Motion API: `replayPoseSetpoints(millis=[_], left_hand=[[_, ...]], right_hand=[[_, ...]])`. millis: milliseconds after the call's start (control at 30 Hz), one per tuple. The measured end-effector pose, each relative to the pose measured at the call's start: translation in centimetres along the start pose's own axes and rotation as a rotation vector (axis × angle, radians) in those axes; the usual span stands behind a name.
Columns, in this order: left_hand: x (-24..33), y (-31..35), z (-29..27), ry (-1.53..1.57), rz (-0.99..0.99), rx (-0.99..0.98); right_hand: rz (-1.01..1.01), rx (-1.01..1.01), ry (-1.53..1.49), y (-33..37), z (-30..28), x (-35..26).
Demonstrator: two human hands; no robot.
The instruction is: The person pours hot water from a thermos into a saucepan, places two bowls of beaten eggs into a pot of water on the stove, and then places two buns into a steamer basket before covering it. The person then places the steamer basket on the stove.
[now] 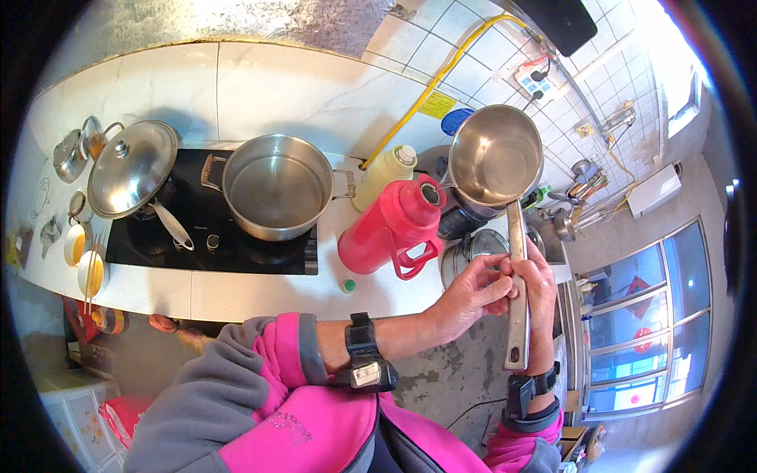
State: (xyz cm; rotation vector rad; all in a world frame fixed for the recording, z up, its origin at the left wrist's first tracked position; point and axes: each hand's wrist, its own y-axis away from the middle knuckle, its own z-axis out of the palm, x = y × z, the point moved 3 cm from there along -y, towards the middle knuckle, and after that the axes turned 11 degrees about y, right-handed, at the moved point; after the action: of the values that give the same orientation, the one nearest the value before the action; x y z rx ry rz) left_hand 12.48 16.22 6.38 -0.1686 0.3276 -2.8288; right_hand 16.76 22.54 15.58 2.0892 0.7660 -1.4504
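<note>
A long-handled steel dipper is raised over the right end of the counter, its handle pointing back toward me. My right hand is closed around the handle from the right side. From the left, my left hand meets the same handle with curled fingers and thumb. The dipper's bowl faces me and shows a shiny inside. Left of it stands a red thermos flask with its mouth uncovered. A wide two-handled steel pot sits on the black cooktop, holding what looks like clear liquid.
A lidded pan rests on the cooktop's left side. Bowls with chopsticks stand at the counter's left end. Near the front edge lies a green cap. A pale green flask stands behind the red one. Utensils hang along the right wall.
</note>
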Motion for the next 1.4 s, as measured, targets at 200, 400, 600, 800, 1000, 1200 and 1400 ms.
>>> replayPoseSetpoints(millis=[200,400,600,800,1000,1200,1400], left_hand=[[0.0,0.4,-1.0,0.023,-0.019,-0.045],[0.0,1.4,-1.9,0.033,-0.036,-0.004],[-0.1,2.8,-2.9,0.063,-0.069,0.007],[0.0,3.4,-3.4,0.057,-0.082,0.013],[0.6,3.6,-3.1,0.005,-0.09,0.009],[3.1,3.9,-2.9,-0.121,-0.006,0.008],[6.4,6.7,-5.6,-0.204,0.111,0.107]], right_hand=[[-0.006,-0.005,-0.024,0.2,0.7,0.7],[-0.05,-0.033,0.043,0.3,1.4,1.8],[-0.069,-0.042,0.152,1.1,2.1,3.3],[-0.108,-0.028,0.208,1.4,2.5,4.1],[-0.091,-0.031,0.125,1.5,2.8,3.9],[-0.115,-0.092,-0.093,0.8,4.7,3.6],[-0.092,-0.276,-0.222,-0.7,9.4,6.2]])
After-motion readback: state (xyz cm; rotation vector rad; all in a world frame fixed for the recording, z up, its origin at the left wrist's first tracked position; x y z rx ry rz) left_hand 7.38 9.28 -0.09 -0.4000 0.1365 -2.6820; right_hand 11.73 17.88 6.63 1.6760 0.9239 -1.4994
